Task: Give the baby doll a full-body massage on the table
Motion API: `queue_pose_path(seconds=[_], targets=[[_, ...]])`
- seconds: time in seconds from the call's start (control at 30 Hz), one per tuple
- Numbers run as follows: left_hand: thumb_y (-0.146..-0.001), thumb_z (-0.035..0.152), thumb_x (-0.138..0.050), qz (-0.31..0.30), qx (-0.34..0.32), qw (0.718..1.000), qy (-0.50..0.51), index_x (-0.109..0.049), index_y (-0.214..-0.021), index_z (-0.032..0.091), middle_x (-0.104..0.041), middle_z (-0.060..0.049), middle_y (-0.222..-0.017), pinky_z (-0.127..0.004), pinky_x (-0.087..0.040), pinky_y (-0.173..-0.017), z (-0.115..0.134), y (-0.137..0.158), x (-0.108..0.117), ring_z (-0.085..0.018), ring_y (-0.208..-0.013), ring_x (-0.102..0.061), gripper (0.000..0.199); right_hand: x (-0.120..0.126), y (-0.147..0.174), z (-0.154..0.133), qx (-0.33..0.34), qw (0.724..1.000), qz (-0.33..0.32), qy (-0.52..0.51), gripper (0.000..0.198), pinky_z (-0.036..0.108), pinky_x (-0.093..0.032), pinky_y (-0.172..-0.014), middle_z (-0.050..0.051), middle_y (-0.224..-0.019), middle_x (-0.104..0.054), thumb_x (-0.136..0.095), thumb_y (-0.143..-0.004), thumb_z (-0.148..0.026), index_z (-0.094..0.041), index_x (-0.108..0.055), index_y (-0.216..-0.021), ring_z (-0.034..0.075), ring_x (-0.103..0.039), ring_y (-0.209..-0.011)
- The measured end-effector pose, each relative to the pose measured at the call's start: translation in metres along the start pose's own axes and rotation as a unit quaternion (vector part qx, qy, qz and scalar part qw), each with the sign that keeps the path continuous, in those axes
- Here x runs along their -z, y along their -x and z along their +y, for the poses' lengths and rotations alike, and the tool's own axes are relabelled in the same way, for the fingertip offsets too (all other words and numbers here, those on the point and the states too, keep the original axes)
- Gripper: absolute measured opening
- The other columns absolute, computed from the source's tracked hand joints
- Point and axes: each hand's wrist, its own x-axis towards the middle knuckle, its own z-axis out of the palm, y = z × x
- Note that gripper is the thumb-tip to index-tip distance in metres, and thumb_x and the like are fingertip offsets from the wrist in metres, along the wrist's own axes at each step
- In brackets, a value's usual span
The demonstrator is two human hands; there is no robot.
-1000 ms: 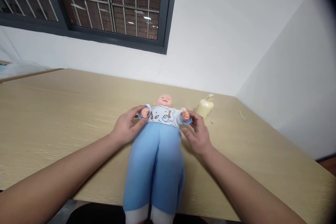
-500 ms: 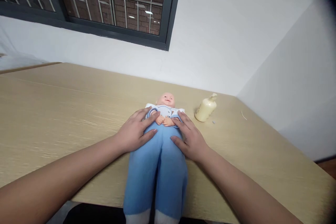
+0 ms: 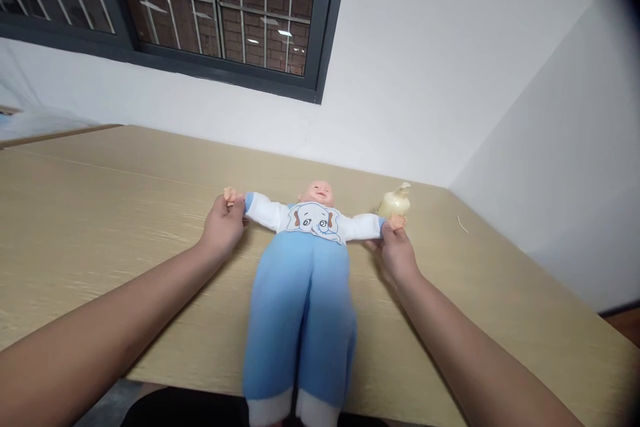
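A baby doll point(image 3: 303, 273) lies on its back on the table, its head towards the wall and its legs towards me. It wears blue trousers with pale cuffs and a white top with an elephant face. Both doll arms are stretched straight out sideways. My left hand point(image 3: 223, 221) is closed around the doll's wrist on the left side, thumb on top. On the other side, my right hand point(image 3: 399, 252) grips the opposite wrist, just in front of the bottle. Some of my fingers are hidden beneath the doll's arms.
A cream pump bottle point(image 3: 395, 202) stands behind the doll's arm on the right, partly covered by it. Farther right, a thin pale strip point(image 3: 463, 223) lies on the wooden table point(image 3: 125, 227). A white wall with a barred window point(image 3: 215, 13) rises behind.
The doll's arms went from folded over its belly to spread wide. My hands moved outward from resting on its body to holding its wrists, uncovering the elephant print.
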Motion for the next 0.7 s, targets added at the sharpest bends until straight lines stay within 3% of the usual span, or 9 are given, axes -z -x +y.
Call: queue_pose_path(seconds=[0.07, 0.13, 0.2, 0.3, 0.4, 0.47, 0.7], targets=[[-0.095, 0.049, -0.051, 0.0, -0.019, 1.0, -0.007, -0.056, -0.101, 0.02, -0.068, -0.004, -0.091, -0.031, -0.055, -0.073, 0.0, 0.001, 0.0, -0.019, -0.08, -0.065, 0.031, -0.001, 0.005, -0.003, 0.033, 0.999, 0.001, 0.019, 0.049, 0.048, -0.059, -0.089, 0.012, -0.123, -0.067, -0.055, -0.091, -0.059, -0.021, -0.053, -0.122, 0.026, -0.068, -0.109], [-0.094, 0.048, -0.053, -0.031, -0.068, 0.996, -0.041, -0.057, -0.106, 0.02, -0.069, -0.006, -0.099, -0.033, -0.055, -0.082, 0.006, 0.008, 0.001, -0.02, -0.089, -0.067, 0.031, -0.002, 0.015, -0.009, 0.147, 0.985, -0.03, 0.082, 0.051, 0.049, -0.055, -0.097, 0.013, -0.128, -0.064, -0.057, -0.092, -0.055, -0.022, -0.05, -0.13, 0.027, -0.064, -0.117], [-0.092, 0.048, -0.058, -0.108, -0.142, 0.979, -0.102, -0.059, -0.117, 0.021, -0.069, -0.007, -0.113, -0.037, -0.053, -0.094, 0.014, 0.018, 0.002, -0.023, -0.101, -0.066, 0.036, -0.003, 0.029, -0.018, 0.259, 0.948, -0.094, 0.16, 0.059, 0.049, -0.049, -0.107, 0.014, -0.141, -0.056, -0.059, -0.092, -0.049, -0.023, -0.043, -0.142, 0.028, -0.057, -0.129], [-0.089, 0.048, -0.063, -0.233, -0.267, 0.915, -0.193, -0.054, -0.137, 0.023, -0.06, -0.011, -0.137, -0.045, -0.044, -0.109, 0.025, 0.034, 0.001, -0.029, -0.126, -0.056, 0.055, -0.007, 0.048, -0.028, 0.341, 0.874, -0.205, 0.279, 0.075, 0.052, -0.038, -0.118, 0.013, -0.159, -0.037, -0.059, -0.092, -0.046, -0.025, -0.026, -0.156, 0.031, -0.041, -0.144], [-0.09, 0.05, -0.061, -0.269, -0.337, 0.867, -0.248, -0.045, -0.148, 0.021, -0.047, -0.016, -0.15, -0.049, -0.038, -0.114, 0.028, 0.041, 0.0, -0.033, -0.138, -0.044, 0.067, -0.013, 0.056, -0.031, 0.378, 0.799, -0.279, 0.376, 0.08, 0.059, -0.025, -0.123, 0.009, -0.167, -0.018, -0.059, -0.092, -0.049, -0.027, -0.021, -0.159, 0.034, -0.018, -0.154], [-0.091, 0.049, -0.06, -0.279, -0.355, 0.85, -0.271, -0.045, -0.15, 0.02, -0.045, -0.017, -0.15, -0.051, -0.039, -0.114, 0.028, 0.042, -0.002, -0.035, -0.139, -0.043, 0.068, -0.017, 0.057, -0.032, 0.385, 0.768, -0.297, 0.418, 0.078, 0.062, -0.023, -0.123, 0.007, -0.168, -0.012, -0.058, -0.093, -0.051, -0.028, -0.024, -0.159, 0.035, -0.009, -0.155], [-0.089, 0.046, -0.06, -0.302, -0.362, 0.832, -0.292, -0.048, -0.147, 0.022, -0.047, -0.016, -0.149, -0.055, -0.04, -0.111, 0.032, 0.041, -0.005, -0.037, -0.135, -0.045, 0.064, -0.022, 0.056, -0.04, 0.387, 0.727, -0.324, 0.466, 0.074, 0.063, -0.027, -0.121, 0.004, -0.167, -0.019, -0.057, -0.093, -0.052, -0.029, -0.028, -0.158, 0.035, -0.007, -0.155]])
